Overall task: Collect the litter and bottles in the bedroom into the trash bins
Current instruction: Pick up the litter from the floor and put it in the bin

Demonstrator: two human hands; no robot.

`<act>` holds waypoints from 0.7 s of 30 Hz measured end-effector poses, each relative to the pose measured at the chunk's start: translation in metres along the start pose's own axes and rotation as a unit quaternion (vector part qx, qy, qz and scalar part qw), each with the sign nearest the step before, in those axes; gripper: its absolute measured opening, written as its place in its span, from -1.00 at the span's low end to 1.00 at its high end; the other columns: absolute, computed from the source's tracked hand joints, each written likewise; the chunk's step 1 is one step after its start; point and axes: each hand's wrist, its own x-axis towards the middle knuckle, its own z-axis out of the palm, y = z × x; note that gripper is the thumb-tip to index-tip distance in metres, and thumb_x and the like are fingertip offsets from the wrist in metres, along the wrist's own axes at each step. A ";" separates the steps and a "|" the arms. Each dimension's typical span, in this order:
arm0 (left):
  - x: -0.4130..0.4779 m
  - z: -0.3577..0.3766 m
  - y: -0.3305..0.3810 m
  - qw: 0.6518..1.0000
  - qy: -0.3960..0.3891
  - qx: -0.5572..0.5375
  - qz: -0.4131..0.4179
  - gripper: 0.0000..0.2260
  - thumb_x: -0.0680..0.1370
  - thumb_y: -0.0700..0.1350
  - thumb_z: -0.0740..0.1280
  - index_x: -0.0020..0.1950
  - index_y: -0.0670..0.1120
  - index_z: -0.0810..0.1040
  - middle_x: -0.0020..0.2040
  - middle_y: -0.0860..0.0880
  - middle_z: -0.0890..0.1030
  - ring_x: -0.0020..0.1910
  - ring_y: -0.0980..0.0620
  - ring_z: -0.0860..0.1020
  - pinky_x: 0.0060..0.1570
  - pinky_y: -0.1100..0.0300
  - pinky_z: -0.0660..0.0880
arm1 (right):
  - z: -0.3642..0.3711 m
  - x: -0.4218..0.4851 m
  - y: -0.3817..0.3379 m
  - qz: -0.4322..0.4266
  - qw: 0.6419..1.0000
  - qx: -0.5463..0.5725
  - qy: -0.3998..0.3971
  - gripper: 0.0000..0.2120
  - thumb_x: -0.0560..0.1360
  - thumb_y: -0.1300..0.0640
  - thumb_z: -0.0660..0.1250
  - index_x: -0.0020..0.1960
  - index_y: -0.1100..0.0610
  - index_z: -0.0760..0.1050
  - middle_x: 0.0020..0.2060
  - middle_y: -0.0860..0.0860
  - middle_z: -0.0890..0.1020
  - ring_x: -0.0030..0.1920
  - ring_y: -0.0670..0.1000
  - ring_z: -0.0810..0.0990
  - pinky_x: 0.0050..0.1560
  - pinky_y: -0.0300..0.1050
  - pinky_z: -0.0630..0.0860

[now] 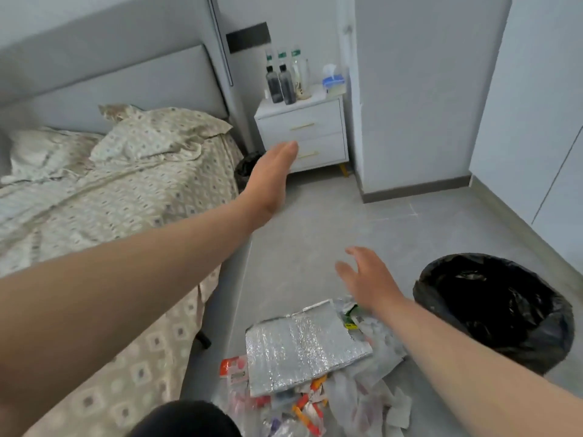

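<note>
A pile of litter lies on the floor in front of me: a silver foil bag (pixel 304 345), clear plastic wrappers (pixel 372 392) and red and orange packets (pixel 235 369). A bin with a black liner (pixel 495 310) stands just right of the pile. Three bottles (pixel 284 78) stand on the white nightstand (pixel 303 134) at the far wall. A second black-lined bin (pixel 247 167) shows between bed and nightstand. My left hand (pixel 271 178) reaches forward, flat and empty, towards the nightstand. My right hand (pixel 366 279) hovers open above the litter, holding nothing.
The bed (pixel 94 216) with patterned sheets fills the left side. A blue tissue box (pixel 332 82) sits on the nightstand beside the bottles. Grey floor (pixel 362 216) runs between litter and nightstand. White cupboard doors (pixel 542 121) line the right.
</note>
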 end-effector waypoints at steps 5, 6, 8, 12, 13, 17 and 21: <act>0.031 0.005 0.017 0.999 -0.005 -0.013 0.034 -0.66 0.62 0.06 0.15 0.31 -0.05 0.46 0.23 0.08 0.47 0.26 0.12 0.38 0.44 0.01 0.25 | 0.006 0.006 0.024 0.034 0.994 -0.081 -0.057 -0.47 0.56 -0.12 0.14 0.46 0.10 0.26 0.46 0.08 0.28 0.50 0.05 0.13 0.48 0.00 0.11; 0.032 0.009 0.005 0.999 0.005 -0.035 0.008 -0.61 0.61 0.08 0.14 0.35 -0.09 0.45 0.28 0.06 0.47 0.30 0.12 0.37 0.45 0.01 0.23 | 0.010 0.011 0.026 0.031 0.994 -0.088 -0.059 -0.47 0.56 -0.13 0.14 0.46 0.09 0.26 0.47 0.08 0.27 0.50 0.05 0.12 0.48 0.00 0.10; 0.025 0.014 -0.038 0.996 0.014 -0.081 -0.043 -0.53 0.60 0.11 0.12 0.41 -0.11 0.40 0.39 0.02 0.44 0.37 0.12 0.35 0.47 0.01 0.18 | 0.026 0.022 0.031 0.023 0.990 -0.118 -0.070 -0.46 0.56 -0.14 0.14 0.46 0.09 0.27 0.47 0.08 0.27 0.51 0.06 0.12 0.48 0.01 0.10; 0.003 -0.012 -0.151 0.996 0.019 -0.011 -0.085 -0.64 0.62 0.04 0.14 0.31 -0.12 0.48 0.23 0.04 0.48 0.25 0.07 0.41 0.41 -0.01 0.27 | 0.074 0.036 0.045 0.007 0.974 -0.194 -0.116 -0.43 0.54 -0.20 0.15 0.46 0.07 0.28 0.48 0.10 0.27 0.50 0.07 0.15 0.48 0.06 0.14; -0.002 -0.024 -0.179 0.994 0.032 0.006 -0.100 -0.67 0.63 0.01 0.14 0.28 -0.13 0.50 0.19 0.03 0.49 0.20 0.06 0.42 0.38 0.01 0.29 | 0.086 0.039 0.048 0.006 0.970 -0.209 -0.127 -0.41 0.53 -0.23 0.14 0.46 0.04 0.27 0.48 0.09 0.27 0.50 0.06 0.15 0.48 0.10 0.14; -0.043 -0.077 -0.294 0.966 0.068 0.105 -0.228 -0.74 0.62 0.04 0.13 0.13 -0.06 0.52 0.05 0.01 0.50 0.07 0.02 0.43 0.11 0.10 0.33 | 0.136 0.045 0.063 0.009 0.956 -0.235 -0.174 -0.41 0.53 -0.20 0.18 0.48 0.03 0.25 0.50 0.08 0.23 0.52 0.04 0.12 0.47 -0.02 0.08; -0.106 -0.107 -0.409 0.894 0.057 0.192 -0.400 -0.55 0.55 0.14 0.18 0.29 -0.15 0.45 0.26 -0.15 0.51 0.24 -0.15 0.45 0.21 0.00 0.36 | 0.181 0.052 0.085 0.022 0.941 -0.250 -0.225 -0.39 0.53 -0.20 0.20 0.50 0.03 0.21 0.52 0.07 0.20 0.53 0.04 0.08 0.47 -0.07 0.06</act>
